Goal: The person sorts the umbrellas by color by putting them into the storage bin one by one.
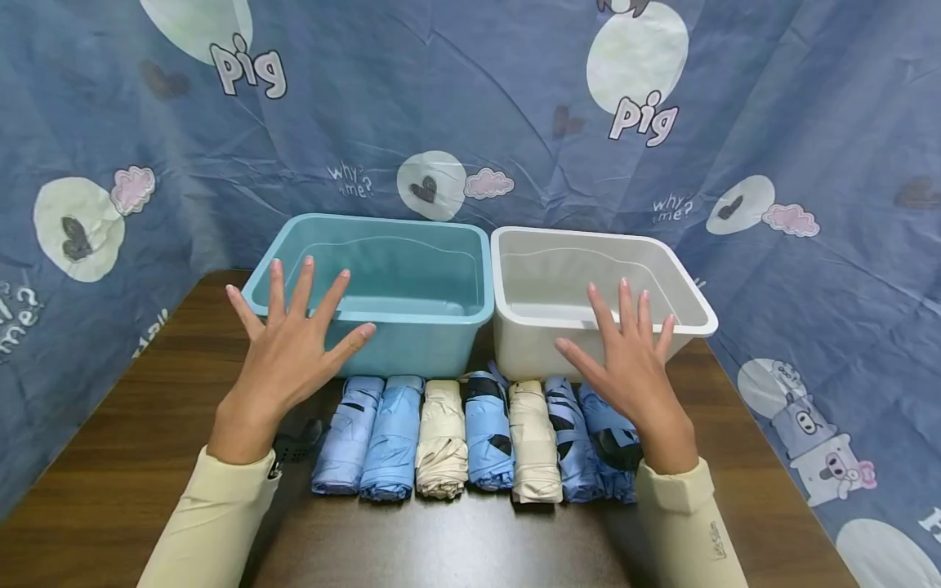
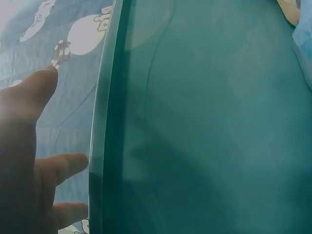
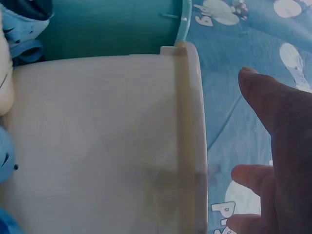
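Observation:
My left hand [image 1: 283, 359] is spread with straight fingers above the front of a teal plastic bin [image 1: 412, 347]. My right hand [image 1: 635, 367], fingers also spread, hovers before a white plastic bin [image 1: 524, 347]. Neither hand holds anything. In front of the bins lies a row of rolled fabric bundles resembling folded umbrellas: periwinkle [image 1: 345, 441], light blue [image 1: 390, 445] and cream [image 1: 442, 441] at left, a blue one [image 1: 488, 437] mid-row, another cream one [image 1: 534, 441] and darker blue ones [image 1: 576, 445] at right. The right forearm partly covers the rightmost bundle [image 1: 617, 457].
Both bins stand side by side at the back of a brown wooden table [image 1: 110, 490]. A blue printed cloth [image 1: 515, 106] hangs behind them. A black object [image 1: 300, 441] shows beside my left wrist.

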{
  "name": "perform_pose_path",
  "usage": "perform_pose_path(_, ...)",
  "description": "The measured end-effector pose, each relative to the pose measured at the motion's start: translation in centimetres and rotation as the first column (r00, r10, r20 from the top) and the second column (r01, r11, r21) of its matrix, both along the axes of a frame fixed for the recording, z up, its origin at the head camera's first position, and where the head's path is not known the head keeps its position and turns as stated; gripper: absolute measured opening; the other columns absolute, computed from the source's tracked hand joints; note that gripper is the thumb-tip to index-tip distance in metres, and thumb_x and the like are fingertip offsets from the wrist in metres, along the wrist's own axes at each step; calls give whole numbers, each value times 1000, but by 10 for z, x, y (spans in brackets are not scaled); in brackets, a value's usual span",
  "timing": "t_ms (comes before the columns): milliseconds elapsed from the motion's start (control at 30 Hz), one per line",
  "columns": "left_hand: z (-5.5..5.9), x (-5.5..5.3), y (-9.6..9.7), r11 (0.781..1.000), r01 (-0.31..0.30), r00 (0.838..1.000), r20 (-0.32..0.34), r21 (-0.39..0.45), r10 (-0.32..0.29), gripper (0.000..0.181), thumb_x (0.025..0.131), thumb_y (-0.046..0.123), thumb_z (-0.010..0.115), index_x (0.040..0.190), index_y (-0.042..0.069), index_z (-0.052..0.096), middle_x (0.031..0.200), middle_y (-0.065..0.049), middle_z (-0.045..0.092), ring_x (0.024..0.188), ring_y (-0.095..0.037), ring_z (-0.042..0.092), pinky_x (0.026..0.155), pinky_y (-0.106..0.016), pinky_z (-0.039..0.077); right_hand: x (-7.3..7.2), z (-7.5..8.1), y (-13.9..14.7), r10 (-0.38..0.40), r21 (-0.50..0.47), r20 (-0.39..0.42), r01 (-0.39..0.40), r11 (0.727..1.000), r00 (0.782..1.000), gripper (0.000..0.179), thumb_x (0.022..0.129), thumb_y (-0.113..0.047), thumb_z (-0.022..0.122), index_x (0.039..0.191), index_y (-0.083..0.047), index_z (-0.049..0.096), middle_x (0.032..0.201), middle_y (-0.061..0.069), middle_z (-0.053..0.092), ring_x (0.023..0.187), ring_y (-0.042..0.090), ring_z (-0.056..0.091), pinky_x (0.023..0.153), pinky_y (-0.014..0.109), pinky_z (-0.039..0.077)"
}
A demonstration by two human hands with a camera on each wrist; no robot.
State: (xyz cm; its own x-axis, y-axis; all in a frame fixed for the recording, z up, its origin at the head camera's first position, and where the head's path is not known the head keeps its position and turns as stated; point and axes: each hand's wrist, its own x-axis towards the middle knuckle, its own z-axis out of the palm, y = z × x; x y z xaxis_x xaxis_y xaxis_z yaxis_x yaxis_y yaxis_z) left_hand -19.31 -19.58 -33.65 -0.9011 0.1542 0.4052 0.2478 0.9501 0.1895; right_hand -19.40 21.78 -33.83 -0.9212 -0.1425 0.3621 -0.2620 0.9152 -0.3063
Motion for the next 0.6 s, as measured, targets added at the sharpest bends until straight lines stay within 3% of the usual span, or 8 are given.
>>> perform_pose_path(300, 14, -14, -14, 999, 26, 999, 26, -36, -25, 80, 91, 69, 40, 156, 27, 19, 161, -16, 2, 144, -38, -15, 96, -69, -25, 9, -4, 5, 7, 37, -10, -7, 999, 1000, 83, 89, -65, 50, 156, -28, 19, 161, 15, 3, 146, 38, -9, 107, 66, -12)
perform_pose_path(600, 23, -28, -43, 999, 40, 990, 134, 5, -41, 82, 91, 68, 42, 156, 23, 22, 160, -19, -1, 144, -46, -8, 96, -73, -20, 26, -11, 19, 44, 28, -6, -44, 999, 999, 79, 91, -56, 56, 154, -19, 27, 159, 23, 10, 143, 48, 0, 106, 71, 3)
